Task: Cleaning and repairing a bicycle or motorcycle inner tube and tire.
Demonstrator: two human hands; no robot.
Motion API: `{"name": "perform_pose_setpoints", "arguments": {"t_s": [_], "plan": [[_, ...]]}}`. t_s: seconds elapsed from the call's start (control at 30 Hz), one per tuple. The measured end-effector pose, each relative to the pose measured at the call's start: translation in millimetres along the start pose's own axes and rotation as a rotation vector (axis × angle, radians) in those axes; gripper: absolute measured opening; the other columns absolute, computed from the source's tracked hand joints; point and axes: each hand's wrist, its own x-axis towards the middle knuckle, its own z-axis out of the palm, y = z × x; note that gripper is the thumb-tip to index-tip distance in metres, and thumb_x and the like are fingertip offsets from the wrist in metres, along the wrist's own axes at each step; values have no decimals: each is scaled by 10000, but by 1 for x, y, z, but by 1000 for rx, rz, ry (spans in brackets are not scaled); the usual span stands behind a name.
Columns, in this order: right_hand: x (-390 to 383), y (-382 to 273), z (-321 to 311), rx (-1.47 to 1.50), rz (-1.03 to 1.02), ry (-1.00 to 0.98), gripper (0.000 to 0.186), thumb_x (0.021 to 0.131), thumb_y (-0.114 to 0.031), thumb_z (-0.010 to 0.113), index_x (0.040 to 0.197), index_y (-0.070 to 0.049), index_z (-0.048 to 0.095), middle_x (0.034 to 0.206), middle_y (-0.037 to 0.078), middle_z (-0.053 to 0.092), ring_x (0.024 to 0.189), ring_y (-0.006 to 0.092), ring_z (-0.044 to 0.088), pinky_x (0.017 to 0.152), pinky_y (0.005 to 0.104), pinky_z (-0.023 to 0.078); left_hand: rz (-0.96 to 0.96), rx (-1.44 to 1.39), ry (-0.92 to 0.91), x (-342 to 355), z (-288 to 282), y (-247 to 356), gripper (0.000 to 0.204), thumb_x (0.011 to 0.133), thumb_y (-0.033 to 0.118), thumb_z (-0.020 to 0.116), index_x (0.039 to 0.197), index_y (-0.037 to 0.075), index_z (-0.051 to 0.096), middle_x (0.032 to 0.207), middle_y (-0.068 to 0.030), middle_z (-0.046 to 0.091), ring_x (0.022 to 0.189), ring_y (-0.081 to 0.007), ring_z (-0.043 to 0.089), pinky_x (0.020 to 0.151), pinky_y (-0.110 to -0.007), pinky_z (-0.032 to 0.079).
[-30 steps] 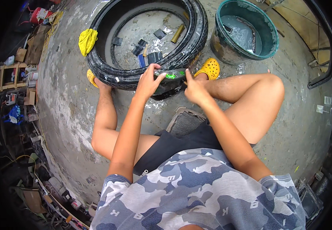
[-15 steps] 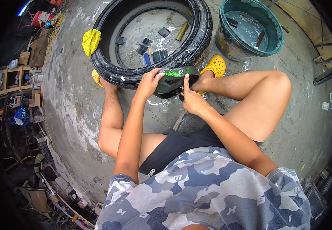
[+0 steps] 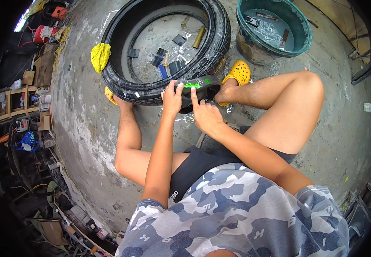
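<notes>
A black rubber piece (image 3: 203, 84) with bright green marks lies along the near edge of the large black tyre (image 3: 132, 90). My left hand (image 3: 171, 99) grips its left end, thumb near the green marks. My right hand (image 3: 207, 115) has its index finger stretched onto the rubber at the green marks, the other fingers loosely bent and holding nothing visible. A yellow cloth (image 3: 100, 57) drapes over the tyre's left side. Inside the tyre's ring lie several dark patches (image 3: 178, 40) and a brass-coloured cylinder (image 3: 198, 38).
A teal bucket (image 3: 269, 55) of murky water with small pieces stands at the upper right. My legs, in yellow clogs (image 3: 236, 73), are either side of my hands on the concrete floor (image 3: 82, 128). Clutter, boxes and a wooden crate (image 3: 14, 103) line the left edge.
My right index finger has moved leftward along the rubber piece onto the longer green mark. My left hand still grips the piece. The view has shifted slightly.
</notes>
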Motion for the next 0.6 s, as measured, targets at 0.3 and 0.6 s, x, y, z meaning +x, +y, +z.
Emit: {"name": "perform_pose_setpoints", "arguments": {"t_s": [0.3,0.6], "plan": [[-3,9,-4,20,64,-20,907,820,-74,569,1555,-69,37,990,265,668,846,369,697,747,441,562,-3,-286,-79,-4,-7,-10,395,934,361,601,1163,39,585,1041,-185,633,1003,-361,571,977,-424,379],[6,63,-21,525,-38,501,510,841,-9,606,1320,-16,431,968,280,613,927,463,605,810,506,489,308,427,257,-29,-3,2,1029,556,581,833,1383,127,422,1347,-116,403,1290,-315,353,1027,-507,265]]}}
